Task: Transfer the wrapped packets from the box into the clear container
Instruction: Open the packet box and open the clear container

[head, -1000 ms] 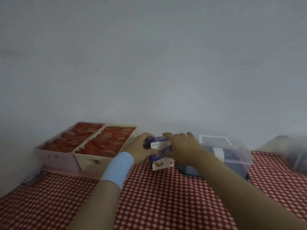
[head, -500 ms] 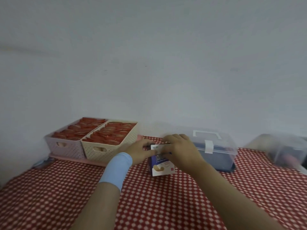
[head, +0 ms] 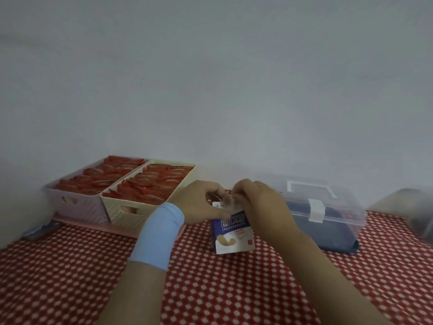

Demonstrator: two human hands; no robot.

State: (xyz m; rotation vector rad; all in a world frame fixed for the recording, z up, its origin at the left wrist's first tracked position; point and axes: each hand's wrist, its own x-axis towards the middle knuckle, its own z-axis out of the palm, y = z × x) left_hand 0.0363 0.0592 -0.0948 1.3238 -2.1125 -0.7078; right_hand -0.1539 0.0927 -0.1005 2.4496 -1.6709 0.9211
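Fingers of your left hand [head: 199, 205] and right hand [head: 260, 205] pinch the top of the box [head: 232, 233], blurred and mostly hidden. Right of the box, the clear container [head: 339, 226] is lidded.

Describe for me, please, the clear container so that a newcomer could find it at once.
On the red checked tablecloth, look right of the small printed box. The clear container stands there, lid shut; only it shows a white handle and latch.
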